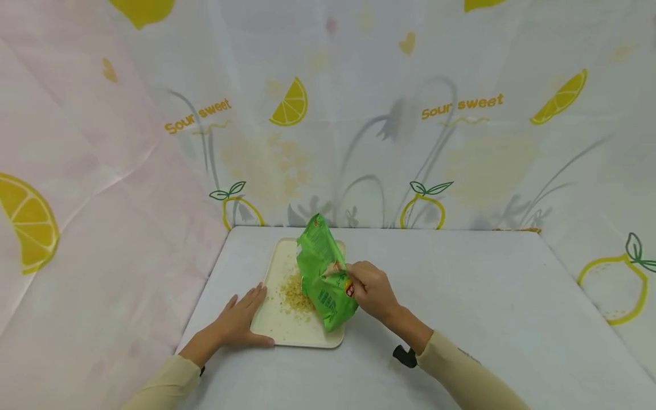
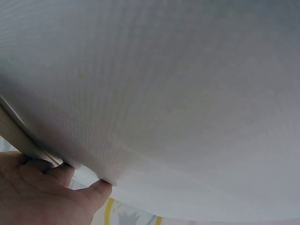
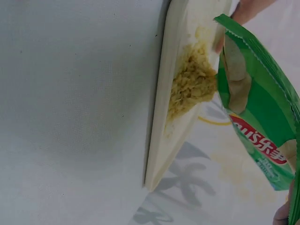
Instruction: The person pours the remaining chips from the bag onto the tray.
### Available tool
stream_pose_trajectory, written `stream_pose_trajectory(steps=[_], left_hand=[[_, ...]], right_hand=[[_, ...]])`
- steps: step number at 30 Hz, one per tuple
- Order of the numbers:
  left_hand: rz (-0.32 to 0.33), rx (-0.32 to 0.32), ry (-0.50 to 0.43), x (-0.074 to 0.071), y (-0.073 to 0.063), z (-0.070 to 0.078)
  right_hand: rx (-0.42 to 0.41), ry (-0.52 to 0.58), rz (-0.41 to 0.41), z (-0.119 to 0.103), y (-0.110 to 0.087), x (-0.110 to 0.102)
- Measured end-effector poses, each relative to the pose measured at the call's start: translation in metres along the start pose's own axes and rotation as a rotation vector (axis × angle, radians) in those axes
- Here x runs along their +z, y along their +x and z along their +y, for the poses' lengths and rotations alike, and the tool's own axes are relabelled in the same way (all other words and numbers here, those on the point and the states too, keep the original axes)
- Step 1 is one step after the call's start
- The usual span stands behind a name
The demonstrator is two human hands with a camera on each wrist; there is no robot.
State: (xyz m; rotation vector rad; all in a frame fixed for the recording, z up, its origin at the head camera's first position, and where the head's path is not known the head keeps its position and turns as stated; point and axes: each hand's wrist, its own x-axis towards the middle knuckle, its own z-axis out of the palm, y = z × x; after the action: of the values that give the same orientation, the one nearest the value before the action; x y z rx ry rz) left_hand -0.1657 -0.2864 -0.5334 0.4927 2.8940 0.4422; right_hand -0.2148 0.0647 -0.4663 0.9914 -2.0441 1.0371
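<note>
My right hand (image 1: 373, 289) pinches a green chip bag (image 1: 323, 256) by its edge and holds it tilted over the right half of a cream tray (image 1: 302, 340). Under the bag's left side lies a heap of crushed chips (image 1: 295, 295), with crumbs scattered around it. In the right wrist view the bag (image 3: 262, 112) shows a red logo, and the chip heap (image 3: 192, 82) sits on the tray just beside it. Spread along the tray's left edge, my left hand (image 1: 241, 323) has its thumb at the near left corner and its fingers straight.
A white cloth covers the table (image 1: 451, 296). Behind it hangs a curtain (image 1: 353, 142) printed with lemons, and a pinkish one closes the left side. A black strap end (image 1: 405, 357) sticks out at the right wrist.
</note>
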Motion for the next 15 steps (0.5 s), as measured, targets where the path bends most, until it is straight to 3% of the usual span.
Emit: stream_pose_trajectory(steps=[6, 15], left_hand=[[-0.001, 0.004, -0.013, -0.0019, -0.0028, 0.002], [0.01, 0.009, 0.003, -0.0041, -0.0019, 0.0029]], right_hand=[[-0.013, 0.028, 0.126, -0.0017, 0.0011, -0.0016], [0.005, 0.007, 0.058, 0.0016, -0.0021, 0.0018]])
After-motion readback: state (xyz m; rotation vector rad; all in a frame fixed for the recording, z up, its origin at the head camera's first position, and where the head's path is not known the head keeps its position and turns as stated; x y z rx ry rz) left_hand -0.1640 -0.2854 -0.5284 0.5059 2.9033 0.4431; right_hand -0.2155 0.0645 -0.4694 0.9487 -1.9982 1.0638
